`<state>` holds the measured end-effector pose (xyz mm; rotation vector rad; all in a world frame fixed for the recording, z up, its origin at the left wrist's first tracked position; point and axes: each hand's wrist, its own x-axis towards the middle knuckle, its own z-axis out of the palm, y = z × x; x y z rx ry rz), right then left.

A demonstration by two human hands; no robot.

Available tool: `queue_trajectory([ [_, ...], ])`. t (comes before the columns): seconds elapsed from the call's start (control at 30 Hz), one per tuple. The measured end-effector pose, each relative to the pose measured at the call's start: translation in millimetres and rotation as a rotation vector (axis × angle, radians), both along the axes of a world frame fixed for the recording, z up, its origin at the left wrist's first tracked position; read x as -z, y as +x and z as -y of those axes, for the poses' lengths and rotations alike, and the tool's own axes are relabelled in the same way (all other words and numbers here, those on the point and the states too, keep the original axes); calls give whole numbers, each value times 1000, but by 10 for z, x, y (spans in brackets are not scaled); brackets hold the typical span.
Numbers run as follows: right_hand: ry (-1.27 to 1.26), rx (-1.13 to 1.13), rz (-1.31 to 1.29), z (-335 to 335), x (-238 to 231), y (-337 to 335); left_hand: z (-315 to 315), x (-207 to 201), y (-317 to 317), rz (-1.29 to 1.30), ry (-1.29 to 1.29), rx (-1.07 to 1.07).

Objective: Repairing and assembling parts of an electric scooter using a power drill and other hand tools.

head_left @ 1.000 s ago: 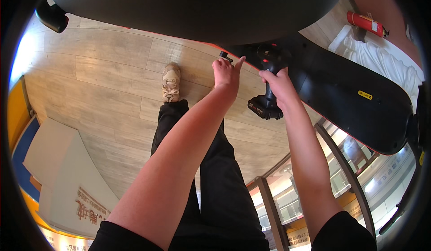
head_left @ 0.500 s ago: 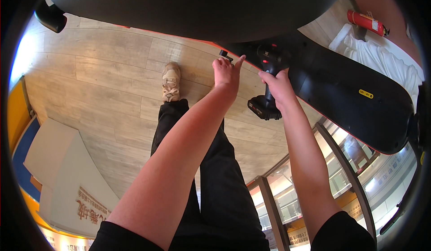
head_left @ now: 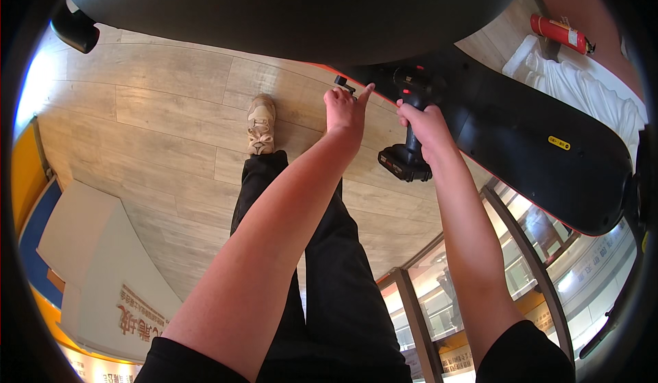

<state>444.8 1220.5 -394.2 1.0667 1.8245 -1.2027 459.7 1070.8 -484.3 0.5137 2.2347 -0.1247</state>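
My right hand (head_left: 429, 127) is wrapped round the grip of a black cordless drill (head_left: 406, 160), which has red marks on its body and a block battery at its base. The drill's front end lies over a long black panel (head_left: 507, 140) and is hard to make out against it. To the left, my left hand (head_left: 345, 114) is closed, its thumb stretched toward the panel's red-lined edge. From its fingers pokes a small black part with a blocky end (head_left: 341, 81); the rest of it is hidden.
A large dark rounded body (head_left: 295, 13) overhangs the top. A red fire extinguisher (head_left: 561, 35) and white draped cloth (head_left: 569, 78) lie at the upper right. Glass panes with dark frames (head_left: 418, 321) stand lower right, a white lettered stand (head_left: 103, 246) lower left. My beige shoe (head_left: 261, 122) is on the wood-look floor (head_left: 171, 129).
The thumb and fingers of my right hand have shifted slightly on the drill's grip. My left hand keeps its place.
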Motion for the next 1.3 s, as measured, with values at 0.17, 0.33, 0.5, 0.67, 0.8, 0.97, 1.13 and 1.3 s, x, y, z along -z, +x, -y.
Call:
queue_trajectory([
  [0.17, 11, -17, 26, -18, 43, -22, -7, 11, 5, 7, 30, -48],
  [0.33, 47, -39, 70, 10, 16, -41, 11, -10, -14, 14, 25, -56],
  [0.5, 14, -27, 48, -51, 58, -15, 11, -13, -28, 22, 16, -31],
  [0.67, 8, -18, 43, -24, 26, -35, 22, -29, -27, 5, 16, -42],
  [0.8, -1, -17, 55, -54, 38, -29, 11, -6, -27, -1, 22, -48],
  [0.97, -15, -20, 43, -57, 35, -24, 9, -9, -11, -4, 24, -41],
  [1.13, 33, 1, 41, -11, 4, -42, 4, -11, -6, 0, 9, -33],
  [1.3, 31, 28, 34, -7, -25, -59, 11, -32, -27, 11, 12, -27],
])
